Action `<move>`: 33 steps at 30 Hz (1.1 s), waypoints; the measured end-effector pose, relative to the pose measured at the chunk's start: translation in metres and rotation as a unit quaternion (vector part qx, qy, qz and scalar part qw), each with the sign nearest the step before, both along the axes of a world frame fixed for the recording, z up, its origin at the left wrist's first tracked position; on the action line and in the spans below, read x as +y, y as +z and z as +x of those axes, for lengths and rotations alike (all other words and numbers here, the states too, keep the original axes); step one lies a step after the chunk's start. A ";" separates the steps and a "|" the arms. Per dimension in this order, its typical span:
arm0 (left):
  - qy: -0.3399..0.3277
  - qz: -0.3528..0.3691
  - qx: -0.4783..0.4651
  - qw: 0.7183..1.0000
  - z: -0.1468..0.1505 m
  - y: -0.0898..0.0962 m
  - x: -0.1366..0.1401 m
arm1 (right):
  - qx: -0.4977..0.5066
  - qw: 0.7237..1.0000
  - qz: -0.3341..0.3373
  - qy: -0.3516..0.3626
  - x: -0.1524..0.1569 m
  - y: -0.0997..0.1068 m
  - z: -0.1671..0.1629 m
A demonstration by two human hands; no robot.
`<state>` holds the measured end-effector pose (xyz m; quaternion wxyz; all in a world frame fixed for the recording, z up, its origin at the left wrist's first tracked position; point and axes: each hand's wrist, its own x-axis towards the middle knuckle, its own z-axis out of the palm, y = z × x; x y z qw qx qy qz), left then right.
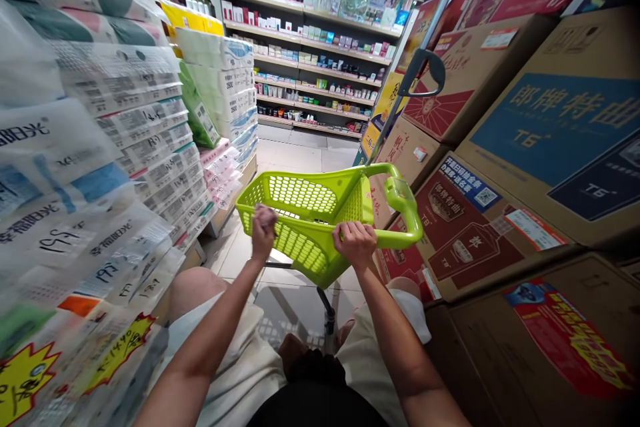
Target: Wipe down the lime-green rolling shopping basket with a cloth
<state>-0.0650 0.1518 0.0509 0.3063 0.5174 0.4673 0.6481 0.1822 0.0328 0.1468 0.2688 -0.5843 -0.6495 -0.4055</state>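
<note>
A bright green plastic shopping cart (pixel 320 263) with a perforated basket stands crosswise in front of me, its looped handle to the right. My right hand (pixel 356 241) is closed over the basket's near rim, close to where the handle begins. At the near left part of the rim, my left hand (pixel 261 240) is closed around a small crumpled purplish-grey cloth (pixel 267 215). That hand is slightly blurred, and how far the cloth touches the rim is hard to make out. The far basket wall and part of the inside are visible.
Stacked paper packs (pixel 145 100) line the left side closely. Large cardboard cartons (pixel 565 120) rise on the right, with a grey pole and black hand grip (pixel 425 72) leaning before them. Shelves of small boxed goods (pixel 320 47) stand across the tiled floor (pixel 305 150).
</note>
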 end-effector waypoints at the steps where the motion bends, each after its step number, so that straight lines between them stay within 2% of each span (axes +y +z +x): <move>1: -0.076 0.010 0.030 0.997 0.015 -0.001 -0.015 | 0.001 1.000 0.001 0.001 0.000 0.000 0.000; 2: -0.139 0.027 0.058 0.988 0.028 -0.004 -0.027 | 0.000 1.000 0.002 0.003 0.000 0.000 0.000; 3: -0.173 0.049 0.087 0.980 0.037 -0.007 -0.035 | 0.000 1.000 0.004 0.005 0.000 0.000 0.000; 5: -0.164 0.073 0.107 0.978 0.042 -0.011 -0.038 | -0.002 1.000 0.007 0.011 0.001 0.000 0.001; 6: -0.124 0.073 0.102 0.984 0.037 -0.013 -0.032 | -0.003 1.000 0.008 0.014 0.001 0.000 0.001; 8: -0.003 0.050 0.076 0.996 0.016 -0.012 -0.011 | -0.004 1.000 0.009 0.018 0.001 0.000 0.002; 10: 0.117 0.011 0.063 0.991 -0.009 -0.010 0.010 | -0.002 1.000 0.009 0.022 0.001 0.000 0.003; 12: 0.176 -0.008 0.078 0.981 -0.024 -0.009 0.019 | 0.002 1.000 0.010 0.025 0.001 -0.001 0.004; 14: 0.146 0.019 0.125 0.981 -0.021 -0.011 0.013 | 0.006 0.999 0.012 0.030 0.002 -0.001 0.005; 16: 0.041 0.080 0.200 0.976 -0.003 -0.015 -0.003 | 0.008 0.999 0.012 0.037 0.004 0.000 0.007; 18: -0.066 0.132 0.266 0.953 0.018 -0.017 -0.018 | 0.009 0.999 0.005 0.044 0.005 0.000 0.010; 19: -0.089 0.143 0.283 0.944 0.025 -0.016 -0.022 | 0.010 0.999 -0.003 0.046 0.005 0.000 0.011; 20: -0.082 0.143 0.287 0.944 0.029 -0.013 -0.023 | 0.013 0.999 -0.013 0.047 0.005 0.000 0.013; 22: -0.001 0.113 0.268 0.957 0.024 -0.003 -0.016 | 0.021 0.998 -0.032 0.051 0.004 0.000 0.017; 24: 0.073 0.072 0.255 0.962 0.008 0.009 -0.001 | 0.027 0.997 -0.041 0.060 0.004 -0.001 0.022; 25: 0.082 0.057 0.262 0.960 -0.001 0.015 0.006 | 0.027 0.996 -0.043 0.067 0.004 -0.001 0.026; 29: 0.042 0.021 0.338 0.940 -0.017 0.031 0.014 | 0.034 0.994 -0.056 0.087 0.012 -0.001 0.048; 33: 0.005 0.017 0.403 0.915 0.002 0.036 -0.003 | 0.060 0.992 -0.083 0.074 0.030 -0.002 0.075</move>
